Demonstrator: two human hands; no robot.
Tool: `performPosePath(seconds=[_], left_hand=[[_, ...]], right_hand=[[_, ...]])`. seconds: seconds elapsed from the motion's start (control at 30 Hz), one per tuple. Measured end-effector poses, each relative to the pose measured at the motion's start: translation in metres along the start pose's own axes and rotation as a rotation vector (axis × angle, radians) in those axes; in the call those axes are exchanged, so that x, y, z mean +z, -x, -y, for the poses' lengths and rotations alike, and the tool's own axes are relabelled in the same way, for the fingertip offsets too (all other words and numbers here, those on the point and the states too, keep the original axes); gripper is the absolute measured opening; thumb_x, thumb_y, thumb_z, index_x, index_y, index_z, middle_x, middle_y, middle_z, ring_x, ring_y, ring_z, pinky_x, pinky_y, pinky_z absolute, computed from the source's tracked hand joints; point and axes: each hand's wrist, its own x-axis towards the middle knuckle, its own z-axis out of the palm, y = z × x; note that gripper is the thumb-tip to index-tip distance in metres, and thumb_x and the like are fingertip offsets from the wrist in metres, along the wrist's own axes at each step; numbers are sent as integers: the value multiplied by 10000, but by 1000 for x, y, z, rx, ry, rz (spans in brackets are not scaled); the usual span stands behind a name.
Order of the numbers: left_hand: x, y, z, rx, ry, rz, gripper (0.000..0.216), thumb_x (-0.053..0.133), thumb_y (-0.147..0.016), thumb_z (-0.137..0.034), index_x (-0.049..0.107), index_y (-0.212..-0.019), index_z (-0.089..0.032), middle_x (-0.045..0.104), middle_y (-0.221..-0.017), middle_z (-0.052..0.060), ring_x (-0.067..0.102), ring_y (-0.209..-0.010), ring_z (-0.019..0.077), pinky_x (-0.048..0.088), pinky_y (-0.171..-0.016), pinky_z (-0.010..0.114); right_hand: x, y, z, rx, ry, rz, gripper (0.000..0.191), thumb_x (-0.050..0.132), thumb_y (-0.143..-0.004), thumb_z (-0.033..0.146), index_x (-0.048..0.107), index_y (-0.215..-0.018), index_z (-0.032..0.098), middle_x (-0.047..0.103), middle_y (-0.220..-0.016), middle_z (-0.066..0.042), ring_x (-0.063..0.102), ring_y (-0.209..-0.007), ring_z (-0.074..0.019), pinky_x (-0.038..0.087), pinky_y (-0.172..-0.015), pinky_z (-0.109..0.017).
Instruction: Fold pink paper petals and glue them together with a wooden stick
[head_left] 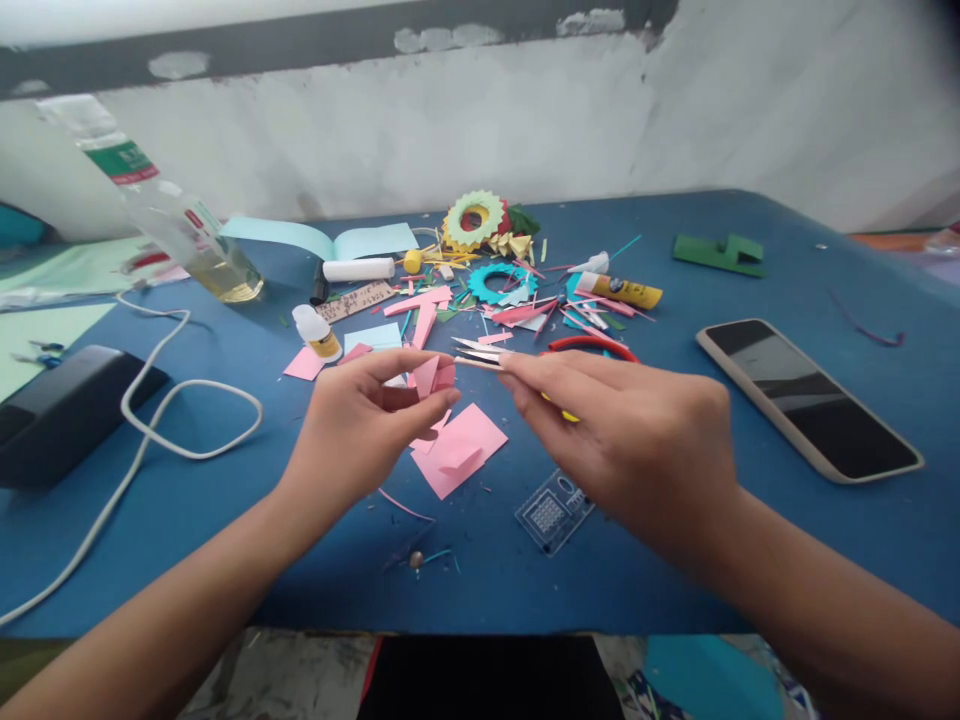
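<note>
My left hand (375, 405) pinches a small folded piece of pink paper (427, 376) between thumb and fingers. Close to it, my right hand (630, 420) is closed on a thin pale stick (480, 365), whose tip reaches the paper's edge. Scissors with red handles (592, 345) show just behind my right fingers, partly hidden by them. Below the hands lies a pink paper square (472, 440) with a smaller pink piece on it. A clear stencil plate (551, 512) is partly under my right hand.
Paper scraps and a blue paper ring (501, 284) crowd the middle. Around them are a yellow glue stick (619, 290), a small glue bottle (318, 335) and a tilted clear bottle (202, 245). A phone (810, 398) lies right; a white cable (142, 440) loops left.
</note>
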Motion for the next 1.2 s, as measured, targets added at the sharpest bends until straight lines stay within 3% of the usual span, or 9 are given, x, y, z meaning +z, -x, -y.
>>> performPosePath(seconds=[0.17,0.37,0.5,0.73,1.0,1.2], left_hand=[[-1,1,-2,4,66,-3,228,785,-605,-171,725,-825,-162,702,-663,-25,612,-494,65,539,-472,111],[-1,3,-1,71,217,94,229,764,-630,-97,730,-841,-179,732,-757,-12,663,-674,79,539,-626,100],[-5,2,2,28,377,174,175,720,-709,-128,733,-864,-209,740,-866,-2,669,-800,95,535,-711,118],[-4,-1,3,-52,526,193,149,703,-724,-99,743,-837,-188,738,-827,-1,651,-729,66,518,-689,95],[-4,-3,3,-89,540,145,122,712,-710,-111,746,-800,-186,736,-861,15,640,-725,76,521,-701,127],[-5,-1,1,-136,440,195,145,744,-685,-168,750,-830,-177,731,-847,44,627,-683,97,519,-653,163]], right_hand=[[4,-3,2,151,-293,128,156,575,-838,220,705,-916,179,715,-789,6,647,-667,-128,430,-557,-223],[7,-3,1,213,-342,251,219,516,-869,246,692,-993,204,711,-842,-1,637,-685,-141,425,-569,-241],[6,-2,2,163,-209,235,268,469,-895,267,662,-1072,212,709,-894,-2,652,-731,-157,374,-512,-247],[6,0,7,47,79,154,310,418,-918,289,661,-1091,206,674,-732,3,611,-558,-131,264,-419,-266],[3,2,8,-11,94,158,291,454,-892,283,684,-1050,199,688,-753,-3,582,-512,-110,255,-424,-266],[2,1,7,-10,189,116,305,440,-901,279,674,-1083,206,695,-754,-10,567,-480,-104,231,-413,-267]])
